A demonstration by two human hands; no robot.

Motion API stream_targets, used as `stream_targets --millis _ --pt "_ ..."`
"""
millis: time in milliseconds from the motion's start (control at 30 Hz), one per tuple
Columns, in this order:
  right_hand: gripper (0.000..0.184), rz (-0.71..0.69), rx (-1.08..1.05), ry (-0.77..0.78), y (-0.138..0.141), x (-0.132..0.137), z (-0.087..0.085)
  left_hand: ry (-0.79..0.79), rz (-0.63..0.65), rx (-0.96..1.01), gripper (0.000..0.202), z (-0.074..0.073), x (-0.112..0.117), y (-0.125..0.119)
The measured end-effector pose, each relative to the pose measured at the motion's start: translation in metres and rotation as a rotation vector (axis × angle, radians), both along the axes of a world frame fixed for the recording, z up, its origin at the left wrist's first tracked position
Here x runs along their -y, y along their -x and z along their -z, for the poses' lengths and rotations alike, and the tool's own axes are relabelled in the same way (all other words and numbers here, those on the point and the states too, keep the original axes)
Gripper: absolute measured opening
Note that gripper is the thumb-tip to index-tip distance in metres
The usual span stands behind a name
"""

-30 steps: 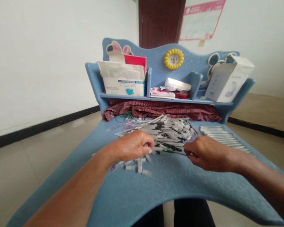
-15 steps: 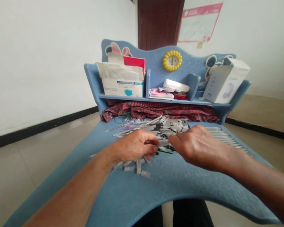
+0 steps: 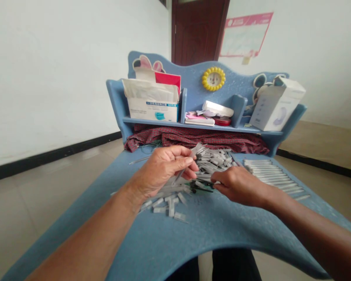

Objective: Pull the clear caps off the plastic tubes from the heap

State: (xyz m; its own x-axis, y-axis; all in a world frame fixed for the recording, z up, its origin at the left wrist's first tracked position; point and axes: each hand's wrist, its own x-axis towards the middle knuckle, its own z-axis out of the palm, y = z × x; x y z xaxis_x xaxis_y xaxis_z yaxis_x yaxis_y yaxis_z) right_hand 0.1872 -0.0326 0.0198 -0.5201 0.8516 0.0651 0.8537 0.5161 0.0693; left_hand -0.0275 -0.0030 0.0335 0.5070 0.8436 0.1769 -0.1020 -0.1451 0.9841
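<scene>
My left hand (image 3: 171, 168) is raised over the left side of the pile, thumb and fingers pinched on a slim translucent plastic piece (image 3: 178, 177). Its exact kind I cannot make out. My right hand (image 3: 235, 185) is closed low at the pile's right edge, and its curled fingers hide whatever they may hold. Between and behind the hands spreads a pile of clear and black slender plastic parts (image 3: 213, 160). Short clear plastic pieces (image 3: 171, 207) lie loose under my left wrist. A row of whitish slender sticks (image 3: 270, 173) lies side by side beyond my right hand.
The blue desk (image 3: 175, 242) has a curved front edge near my legs. A checked red cloth (image 3: 204, 140) is bunched below the shelf (image 3: 163, 123). On that shelf stand a mask box (image 3: 152, 105), a white carton (image 3: 276, 103) and a red round tin (image 3: 222, 121).
My left hand has risen from the table and turned, showing the translucent piece in its fingers. My right hand has shifted slightly down, still closed at the pile.
</scene>
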Motion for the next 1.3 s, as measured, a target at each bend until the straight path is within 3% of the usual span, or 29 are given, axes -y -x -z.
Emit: stream_targets --millis 233,433,833,967,1133,1300 --pt "0.019 -0.053 0.032 0.121 0.017 -0.009 0.017 0.018 0.012 -0.050 0.013 0.002 0.001 -0.003" --pt "0.024 -0.101 0.049 0.060 0.034 -0.017 0.025 0.015 0.015 -0.086 0.012 0.002 0.003 -0.005" --pt "0.030 -0.083 0.072 0.014 0.043 -0.025 0.040 -0.007 -0.002 -0.139 0.011 -0.001 0.005 -0.006" --pt "0.019 -0.103 -0.163 0.115 0.032 -0.023 0.029 -0.031 -0.007 -0.200 0.013 -0.002 0.004 -0.003" --pt "0.010 -0.049 -0.710 0.510 0.005 -0.024 0.016 -0.034 0.057 -0.363 0.016 -0.003 0.002 0.002" --pt "0.020 -0.033 -1.023 0.717 -0.014 -0.027 0.009 -0.007 0.127 -0.480 0.019 -0.002 0.000 0.003"
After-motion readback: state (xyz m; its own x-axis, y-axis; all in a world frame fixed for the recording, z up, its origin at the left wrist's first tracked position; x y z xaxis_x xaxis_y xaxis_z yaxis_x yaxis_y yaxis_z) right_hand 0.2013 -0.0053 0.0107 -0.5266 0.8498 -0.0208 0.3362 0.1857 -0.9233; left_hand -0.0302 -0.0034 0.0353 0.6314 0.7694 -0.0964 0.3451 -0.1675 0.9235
